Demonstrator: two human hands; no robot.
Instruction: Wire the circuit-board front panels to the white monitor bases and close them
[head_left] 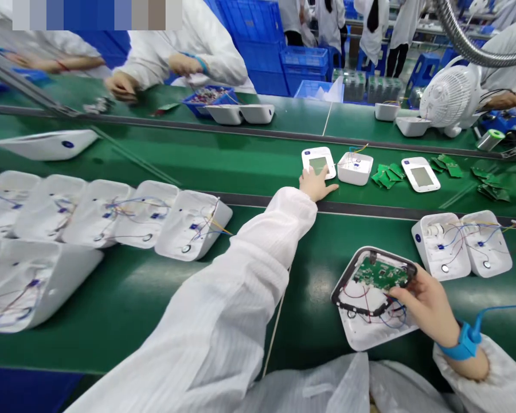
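Observation:
My left hand [317,183] reaches out to the green belt, its thumb and fingers spread. The fingertips lie over a white panel with a grey display [319,160]. Close to me, my right hand [430,301] grips a black-edged cover with a green circuit board [380,272], thumb on its inner side. That cover is tilted above an open white housing [361,335], with thin red and blue wires between them. The housing's far part is hidden behind the cover. A blue wrist strap [462,344] with a cord circles my right wrist.
Several wired white housings [193,226] stand at the left, and two more [442,246] at the right. On the belt are another white housing [355,169], green circuit boards [388,175] and a second display panel [421,174]. Co-workers sit opposite, near a white fan [449,94].

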